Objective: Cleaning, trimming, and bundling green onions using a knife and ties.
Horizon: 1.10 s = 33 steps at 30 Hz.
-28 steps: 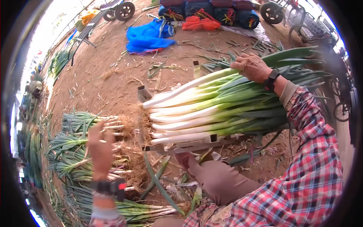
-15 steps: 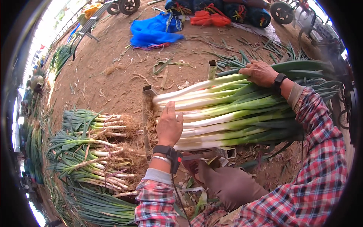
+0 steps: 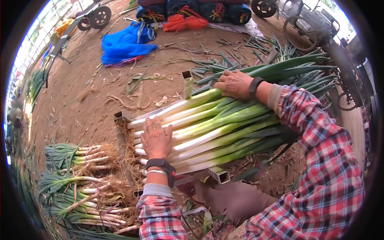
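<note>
A row of long leeks point(image 3: 208, 134) lies side by side across a metal frame point(image 3: 124, 150), white shafts to the left and dark green leaves to the right. Their rooty ends point(image 3: 134, 160) meet the frame's left side. My left hand point(image 3: 157, 139) rests on the white shafts near the roots, fingers stretched out and a little apart. On the far side of the row, my right hand point(image 3: 237, 85) curls its fingers over the farthest leek, where white turns green. The underside of that grip is hidden.
Tied bundles of smaller leeks point(image 3: 86, 196) lie on the soil at lower left. Square metal posts point(image 3: 188, 84) rise at the frame's edges. A blue sheet or sack point(image 3: 126, 46), an orange-red bag point(image 3: 185, 23) and dark rolled bundles point(image 3: 180, 9) lie farther off, beside wheeled carts point(image 3: 100, 17).
My left hand has moved over the shafts toward the farther leeks. The farthest leek now lies closer to the rest, my right hand still on it. The whole view has shifted.
</note>
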Available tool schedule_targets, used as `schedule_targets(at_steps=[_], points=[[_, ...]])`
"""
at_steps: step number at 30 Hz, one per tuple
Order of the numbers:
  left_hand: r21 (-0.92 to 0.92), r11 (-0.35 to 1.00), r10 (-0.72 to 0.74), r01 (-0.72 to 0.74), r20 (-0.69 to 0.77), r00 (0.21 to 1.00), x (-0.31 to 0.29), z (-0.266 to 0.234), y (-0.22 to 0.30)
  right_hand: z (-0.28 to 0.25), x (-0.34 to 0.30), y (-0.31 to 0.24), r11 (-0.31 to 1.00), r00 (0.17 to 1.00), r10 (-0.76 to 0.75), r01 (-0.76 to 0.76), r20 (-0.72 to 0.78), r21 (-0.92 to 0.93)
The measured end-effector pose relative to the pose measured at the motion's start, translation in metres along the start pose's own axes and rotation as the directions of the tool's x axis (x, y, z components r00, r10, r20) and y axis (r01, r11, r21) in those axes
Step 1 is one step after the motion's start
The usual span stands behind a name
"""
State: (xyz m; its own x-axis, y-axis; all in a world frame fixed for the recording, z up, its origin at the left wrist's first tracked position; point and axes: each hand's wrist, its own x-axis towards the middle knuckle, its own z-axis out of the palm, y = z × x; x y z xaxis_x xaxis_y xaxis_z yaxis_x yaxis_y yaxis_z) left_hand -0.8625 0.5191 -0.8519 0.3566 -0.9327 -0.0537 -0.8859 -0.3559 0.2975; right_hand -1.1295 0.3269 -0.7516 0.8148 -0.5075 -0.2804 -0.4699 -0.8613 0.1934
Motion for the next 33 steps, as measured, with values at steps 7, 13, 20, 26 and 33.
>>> schedule_targets(at_steps=[7,13,20,26,33], points=[[0.129,0.991,0.035,-0.037,0.022,0.999,-0.006,-0.009,0.000,0.010,-0.005,-0.017,0.971,0.976,0.188,-0.202,0.110,0.128],[0.126,0.991,0.039,-0.034,-0.039,0.998,-0.011,-0.005,0.000,-0.021,0.008,0.015,0.847,0.883,0.215,-0.382,0.417,0.371],[0.143,0.989,0.050,-0.046,-0.026,0.998,-0.009,-0.012,0.009,-0.004,0.007,0.010,0.968,0.994,0.104,-0.107,0.027,0.227],[0.068,0.992,0.109,-0.111,0.023,0.994,-0.006,-0.001,-0.007,0.029,0.012,-0.001,0.981,0.987,0.159,-0.153,-0.036,0.123],[0.101,0.991,0.080,-0.087,0.072,0.994,-0.005,0.006,0.002,0.009,0.005,0.009,0.937,0.956,0.206,-0.254,0.210,0.239]])
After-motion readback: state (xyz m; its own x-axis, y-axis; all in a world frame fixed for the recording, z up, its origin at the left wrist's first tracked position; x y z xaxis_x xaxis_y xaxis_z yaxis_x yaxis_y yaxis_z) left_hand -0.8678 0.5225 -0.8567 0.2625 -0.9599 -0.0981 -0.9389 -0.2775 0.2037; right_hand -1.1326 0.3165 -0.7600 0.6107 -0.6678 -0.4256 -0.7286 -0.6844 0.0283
